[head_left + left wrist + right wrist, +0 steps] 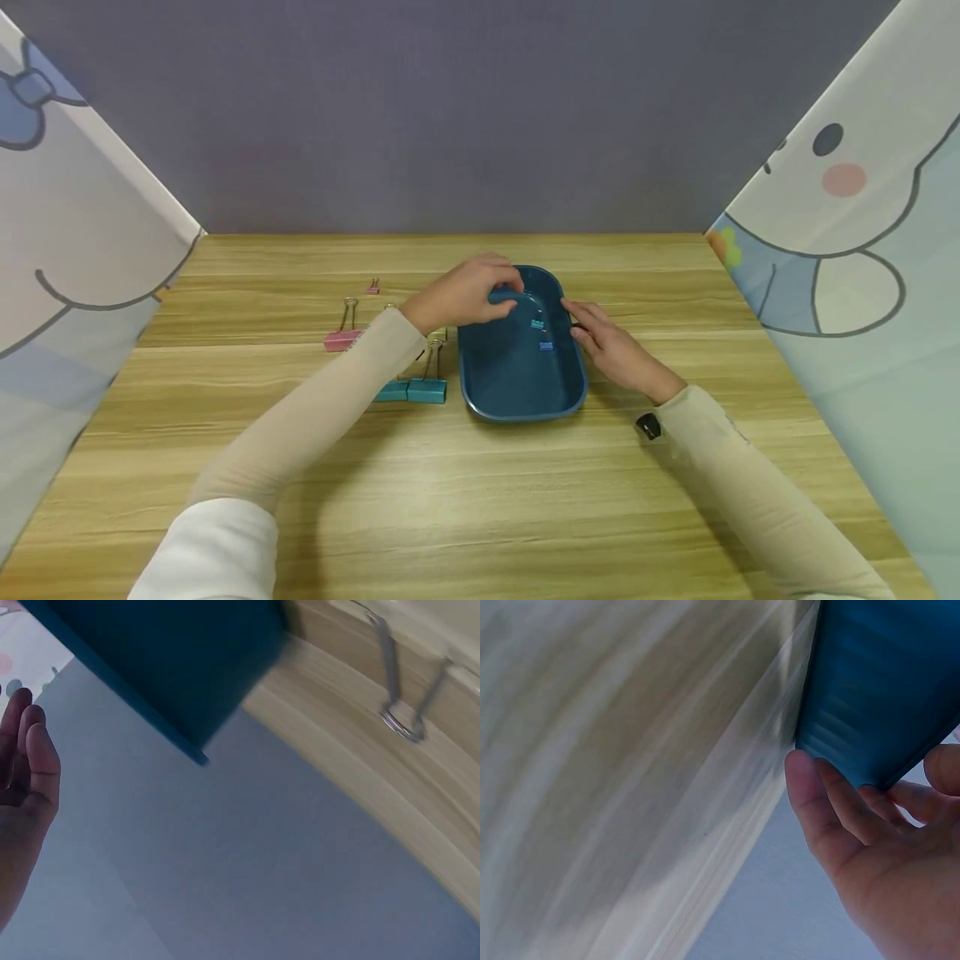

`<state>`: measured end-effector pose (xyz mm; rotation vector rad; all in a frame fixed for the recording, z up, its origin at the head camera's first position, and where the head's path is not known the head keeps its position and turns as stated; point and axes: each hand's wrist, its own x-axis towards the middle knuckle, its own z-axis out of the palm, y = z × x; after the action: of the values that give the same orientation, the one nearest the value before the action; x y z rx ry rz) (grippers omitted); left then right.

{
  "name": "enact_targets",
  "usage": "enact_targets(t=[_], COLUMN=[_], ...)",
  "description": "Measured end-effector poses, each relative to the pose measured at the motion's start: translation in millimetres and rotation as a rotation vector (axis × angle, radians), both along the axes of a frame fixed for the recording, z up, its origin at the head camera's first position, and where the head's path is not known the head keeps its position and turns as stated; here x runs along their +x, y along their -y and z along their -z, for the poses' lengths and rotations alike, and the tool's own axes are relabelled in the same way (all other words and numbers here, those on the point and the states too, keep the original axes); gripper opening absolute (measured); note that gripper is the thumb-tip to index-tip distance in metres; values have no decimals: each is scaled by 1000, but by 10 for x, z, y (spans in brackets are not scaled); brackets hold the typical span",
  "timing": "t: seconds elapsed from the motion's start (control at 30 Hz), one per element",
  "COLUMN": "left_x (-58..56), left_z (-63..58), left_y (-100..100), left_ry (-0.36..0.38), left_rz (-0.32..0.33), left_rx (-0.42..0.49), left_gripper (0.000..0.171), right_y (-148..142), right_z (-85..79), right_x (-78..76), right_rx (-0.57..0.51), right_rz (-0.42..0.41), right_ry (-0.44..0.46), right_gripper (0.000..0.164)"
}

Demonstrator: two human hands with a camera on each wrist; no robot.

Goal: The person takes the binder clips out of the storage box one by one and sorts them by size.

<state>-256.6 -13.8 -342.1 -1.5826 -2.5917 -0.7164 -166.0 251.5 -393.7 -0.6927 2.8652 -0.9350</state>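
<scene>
A dark blue tray lies on the table, with a small teal binder clip and a small blue binder clip inside. Over its far left rim is my left hand, fingers bent and thumb apart, with no object visible between them. The left wrist view catches part of this hand apart from the tray wall. My right hand touches the tray's right side with its fingertips. Seen from the right wrist, its fingers reach along the outer wall, fairly straight.
Left of the tray lie a pink binder clip, a tiny pink one and teal ones, partly behind my left sleeve. A yellow clip is by the tray's left edge. A small black clip lies near my right forearm.
</scene>
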Motion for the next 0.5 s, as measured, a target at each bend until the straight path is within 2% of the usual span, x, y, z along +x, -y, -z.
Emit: enact_targets(t=[0.1, 0.3, 0.5], left_x=[9, 25, 2], left_z=[7, 10, 54], left_y=[-86, -221, -345], left_ry=[22, 56, 41], left_rz=[6, 7, 3], left_rx=[-50, -240, -326], left_gripper=[20, 24, 27], right_y=[7, 10, 14], right_z=[-4, -8, -11], right_x=[0, 6, 8], right_rx=[-5, -7, -6], right_rz=[-3, -4, -16], right_ry=[8, 17, 10], right_gripper=[48, 48, 48])
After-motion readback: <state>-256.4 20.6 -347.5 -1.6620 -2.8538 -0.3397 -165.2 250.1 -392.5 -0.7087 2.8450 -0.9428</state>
